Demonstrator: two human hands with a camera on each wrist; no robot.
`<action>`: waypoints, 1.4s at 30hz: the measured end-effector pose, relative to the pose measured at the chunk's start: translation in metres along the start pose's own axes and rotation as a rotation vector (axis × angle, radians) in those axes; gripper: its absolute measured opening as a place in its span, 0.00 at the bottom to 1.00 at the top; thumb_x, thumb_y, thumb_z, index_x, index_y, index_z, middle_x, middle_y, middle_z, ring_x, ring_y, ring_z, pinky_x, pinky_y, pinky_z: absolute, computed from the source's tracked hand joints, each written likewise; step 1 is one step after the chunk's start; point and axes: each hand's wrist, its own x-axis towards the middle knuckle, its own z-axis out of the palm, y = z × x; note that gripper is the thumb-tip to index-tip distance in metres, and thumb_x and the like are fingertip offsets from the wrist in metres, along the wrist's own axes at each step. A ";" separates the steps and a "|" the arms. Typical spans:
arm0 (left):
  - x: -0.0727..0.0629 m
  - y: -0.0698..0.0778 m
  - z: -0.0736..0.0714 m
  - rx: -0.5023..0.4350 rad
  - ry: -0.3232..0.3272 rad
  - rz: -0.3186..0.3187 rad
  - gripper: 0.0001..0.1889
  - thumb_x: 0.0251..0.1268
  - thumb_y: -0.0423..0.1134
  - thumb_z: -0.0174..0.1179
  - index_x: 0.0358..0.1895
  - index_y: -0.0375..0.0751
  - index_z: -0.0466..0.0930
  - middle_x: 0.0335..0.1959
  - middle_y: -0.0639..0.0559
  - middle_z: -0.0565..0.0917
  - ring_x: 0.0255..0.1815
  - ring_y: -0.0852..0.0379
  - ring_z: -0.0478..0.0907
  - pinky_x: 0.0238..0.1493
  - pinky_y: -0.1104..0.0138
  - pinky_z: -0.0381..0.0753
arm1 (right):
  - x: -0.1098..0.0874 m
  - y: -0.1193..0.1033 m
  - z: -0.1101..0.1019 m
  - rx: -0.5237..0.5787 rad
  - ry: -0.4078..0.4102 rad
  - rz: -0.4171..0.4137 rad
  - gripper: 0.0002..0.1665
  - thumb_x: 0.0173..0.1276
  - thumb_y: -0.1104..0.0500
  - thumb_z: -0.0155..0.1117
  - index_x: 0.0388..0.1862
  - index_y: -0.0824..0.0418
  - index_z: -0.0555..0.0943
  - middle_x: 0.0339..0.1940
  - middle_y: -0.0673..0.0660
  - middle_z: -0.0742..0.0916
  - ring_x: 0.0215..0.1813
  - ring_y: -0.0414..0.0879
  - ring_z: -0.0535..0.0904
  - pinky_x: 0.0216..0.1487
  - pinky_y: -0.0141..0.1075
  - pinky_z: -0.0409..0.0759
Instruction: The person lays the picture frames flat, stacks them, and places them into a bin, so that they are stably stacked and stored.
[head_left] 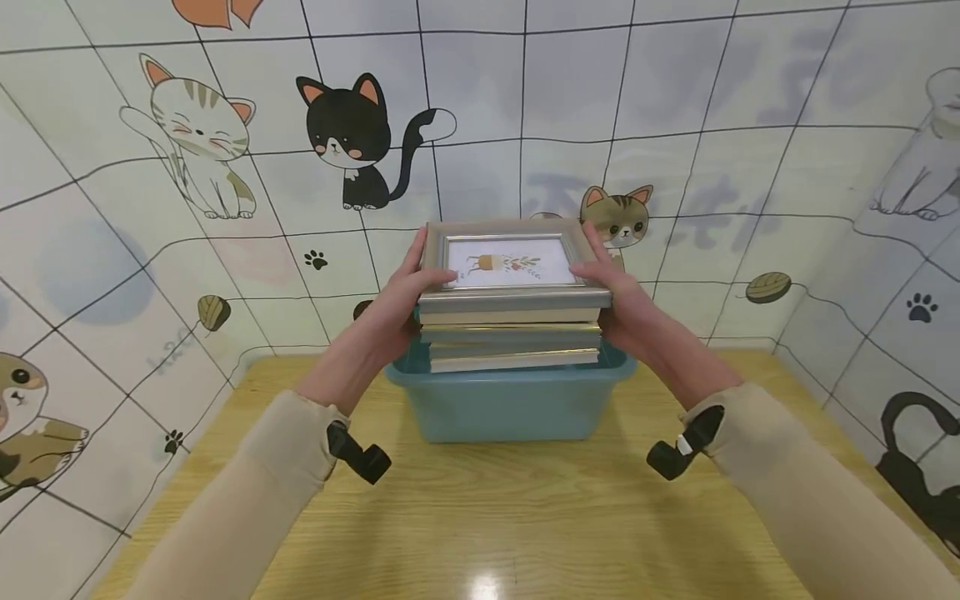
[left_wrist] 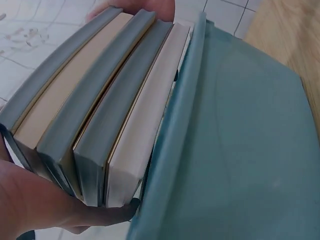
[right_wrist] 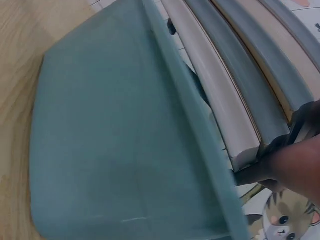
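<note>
A stack of several picture frames (head_left: pixel 513 317), silver-grey, beige and white along their edges, is held level between my two hands. On top lies a silver-grey picture frame (head_left: pixel 517 297) with a flower picture inside. My left hand (head_left: pixel 393 308) grips the left side, its thumb over the top frame and fingers reaching beneath the stack in the left wrist view. At the opposite side my right hand (head_left: pixel 630 312) holds the stack the same way. Directly below is a blue-green plastic basin (head_left: pixel 510 408); both wrist views show a narrow gap between its rim and the lowest, white frame (left_wrist: pixel 145 115).
The basin stands on a wooden table (head_left: pixel 480 508). Behind and at both sides rises a white wall covering (head_left: pixel 570 92) with grid lines and cartoon cats. A black camera mount (head_left: pixel 356 454) sits on the left wrist, another camera mount (head_left: pixel 684 446) on the right.
</note>
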 end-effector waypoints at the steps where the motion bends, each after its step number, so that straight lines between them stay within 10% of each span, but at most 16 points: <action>1: 0.005 -0.003 -0.001 -0.006 -0.003 -0.005 0.50 0.68 0.44 0.59 0.82 0.80 0.35 0.82 0.57 0.42 0.78 0.46 0.45 0.73 0.40 0.52 | 0.003 0.004 0.000 0.004 0.011 -0.002 0.47 0.78 0.52 0.45 0.82 0.22 0.33 0.83 0.49 0.40 0.77 0.54 0.44 0.70 0.53 0.51; 16: 0.037 -0.048 -0.011 -0.062 0.009 -0.137 0.51 0.67 0.42 0.58 0.81 0.81 0.33 0.82 0.52 0.39 0.75 0.43 0.48 0.71 0.45 0.54 | 0.030 0.040 -0.009 0.062 0.022 0.086 0.50 0.77 0.53 0.45 0.83 0.31 0.27 0.84 0.52 0.37 0.78 0.53 0.41 0.76 0.51 0.45; 42: 0.041 -0.056 -0.015 -0.160 -0.093 -0.175 0.53 0.72 0.39 0.58 0.82 0.72 0.24 0.82 0.51 0.38 0.78 0.43 0.45 0.76 0.44 0.46 | 0.040 0.050 -0.010 0.002 0.072 0.173 0.50 0.76 0.45 0.48 0.83 0.30 0.28 0.83 0.49 0.28 0.80 0.56 0.30 0.76 0.58 0.34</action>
